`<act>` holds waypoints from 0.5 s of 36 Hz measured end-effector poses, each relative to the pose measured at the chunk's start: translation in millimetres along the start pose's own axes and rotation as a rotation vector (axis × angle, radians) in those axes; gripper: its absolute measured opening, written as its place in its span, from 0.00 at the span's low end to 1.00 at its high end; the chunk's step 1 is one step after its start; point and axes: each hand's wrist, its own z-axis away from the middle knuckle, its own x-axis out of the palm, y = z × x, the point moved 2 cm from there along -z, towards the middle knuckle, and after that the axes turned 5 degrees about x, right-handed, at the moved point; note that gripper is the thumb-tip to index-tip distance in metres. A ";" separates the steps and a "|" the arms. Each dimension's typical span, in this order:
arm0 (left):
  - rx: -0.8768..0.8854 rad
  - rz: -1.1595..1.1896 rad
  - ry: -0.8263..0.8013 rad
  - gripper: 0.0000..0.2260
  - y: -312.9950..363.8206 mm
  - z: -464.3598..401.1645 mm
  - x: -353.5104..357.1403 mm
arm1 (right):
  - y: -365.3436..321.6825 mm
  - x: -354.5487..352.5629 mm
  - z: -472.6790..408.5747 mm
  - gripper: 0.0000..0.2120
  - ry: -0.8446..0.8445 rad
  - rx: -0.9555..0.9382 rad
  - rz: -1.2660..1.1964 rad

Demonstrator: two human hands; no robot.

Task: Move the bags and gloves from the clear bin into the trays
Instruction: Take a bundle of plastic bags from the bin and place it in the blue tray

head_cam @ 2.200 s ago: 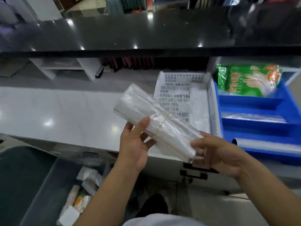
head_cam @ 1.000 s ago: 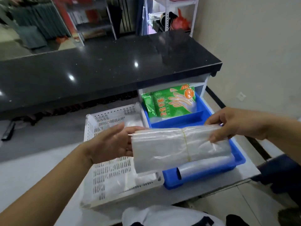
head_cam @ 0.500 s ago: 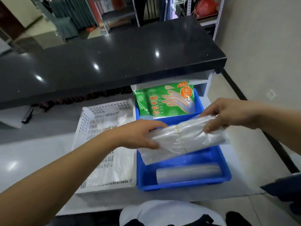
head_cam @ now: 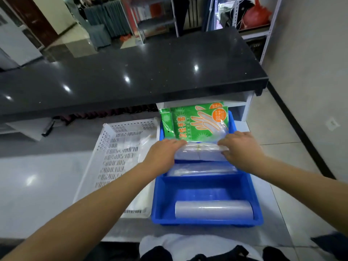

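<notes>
A bundle of clear plastic bags (head_cam: 199, 152), tied with a rubber band, lies in a rear compartment of the blue tray (head_cam: 207, 221). My left hand (head_cam: 162, 155) holds its left end and my right hand (head_cam: 241, 150) holds its right end, fingers curled over the top. Green packs of disposable gloves (head_cam: 194, 123) lean in the tray's back compartment. Another flat bundle of clear bags (head_cam: 201, 170) lies just in front of the held one. A roll of clear bags (head_cam: 213, 209) lies in the front compartment. The clear bin is out of view.
A white perforated tray (head_cam: 113, 153) holding clear bags stands left of the blue tray on the white counter (head_cam: 37, 185). A black countertop (head_cam: 131, 72) overhangs at the back. Tiled floor and a wall (head_cam: 310, 91) are to the right.
Both hands carried the bundle from in front of my chest rightward and down into the blue tray, behind the flat bundle. The view swung away from the clear bin.
</notes>
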 end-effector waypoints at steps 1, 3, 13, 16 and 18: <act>0.005 -0.007 -0.003 0.34 -0.5 0.7 8.9 | -0.3 9.8 1.7 0.10 0.004 -0.009 0.043; 0.022 -0.023 -0.008 0.33 -0.3 2.8 24.6 | -0.4 26.0 5.1 0.07 0.017 -0.026 0.092; -0.049 0.206 -0.238 0.28 -10.7 -20.6 16.7 | 10.2 21.3 -22.8 0.15 -0.280 0.051 0.031; -0.059 0.257 -0.218 0.27 -11.0 -25.5 7.8 | 6.4 16.4 -26.5 0.15 -0.267 0.083 0.025; -0.042 0.187 -0.093 0.27 -7.4 -24.1 6.1 | 1.1 17.3 -19.8 0.18 -0.131 0.084 0.074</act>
